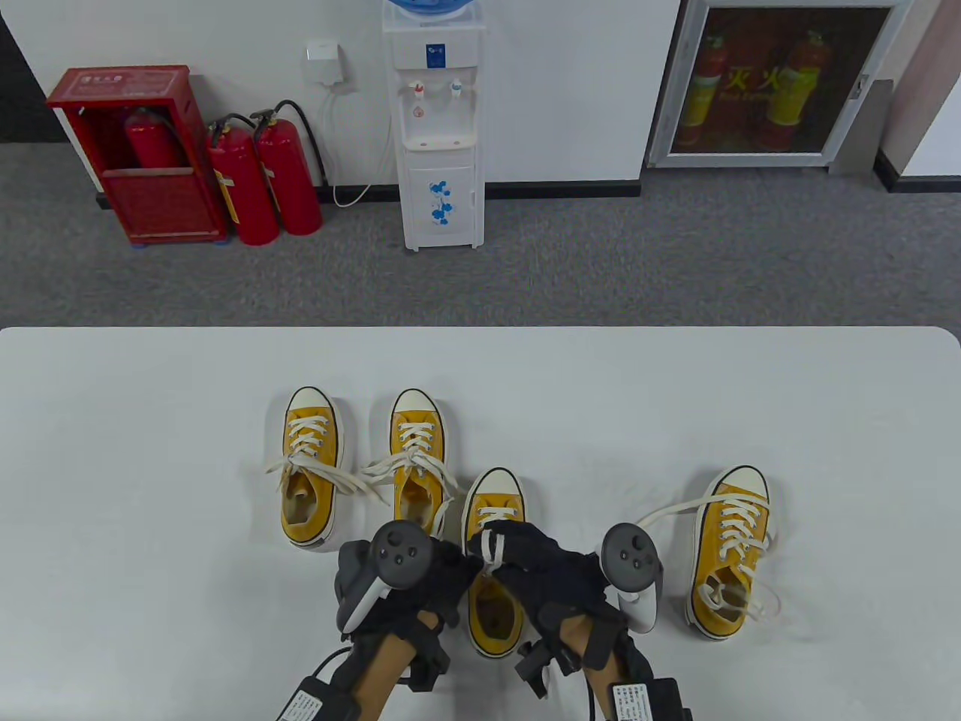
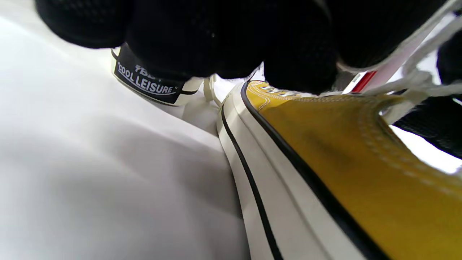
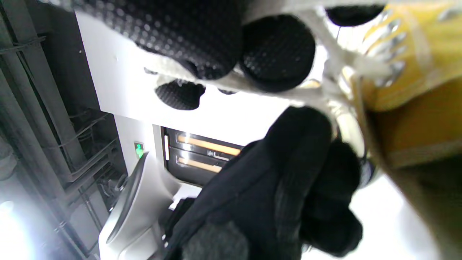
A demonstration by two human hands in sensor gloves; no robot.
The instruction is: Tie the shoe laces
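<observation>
Four yellow canvas shoes with white laces stand on the white table (image 1: pixel 150 451). Both hands work at the third shoe (image 1: pixel 495 503), also seen in the left wrist view (image 2: pixel 343 155). My right hand (image 1: pixel 501 547) is over its tongue with a white lace (image 1: pixel 492 542) wrapped across the fingers. In the right wrist view its fingertips (image 3: pixel 278 54) press on the lace (image 3: pixel 335 68). My left hand (image 1: pixel 450 563) is curled at the shoe's left side, and the lace runs into its fingers (image 3: pixel 317 144). The knot is hidden under the hands.
Two shoes (image 1: pixel 311 466) (image 1: pixel 417 458) with bows stand close to the left, one heel label (image 2: pixel 149 85) just beyond my left fingers. A fourth shoe (image 1: pixel 732 548) with loose laces stands to the right. The table's far edge lies well beyond the shoes.
</observation>
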